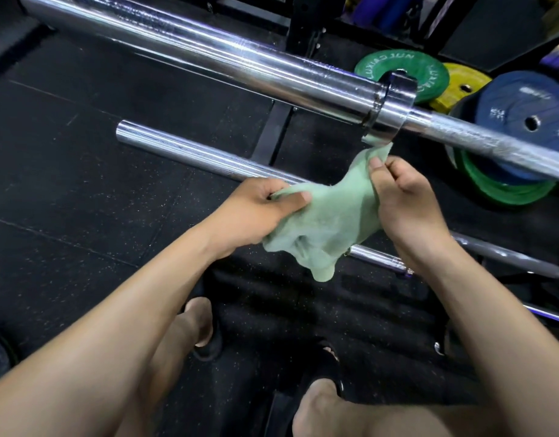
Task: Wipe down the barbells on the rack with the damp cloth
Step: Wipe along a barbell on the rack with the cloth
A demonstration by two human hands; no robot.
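Pale green damp cloth [331,216] at frame centre, below the thick chrome steel barbell [209,55] crossing the top | my left hand [256,212] pinched its left edge | my right hand [407,200] gripped its upper right corner, fingers curled.

Open gap between upper barbell [240,63] and lower barbell [190,152]; plates [521,111] crowding the right.
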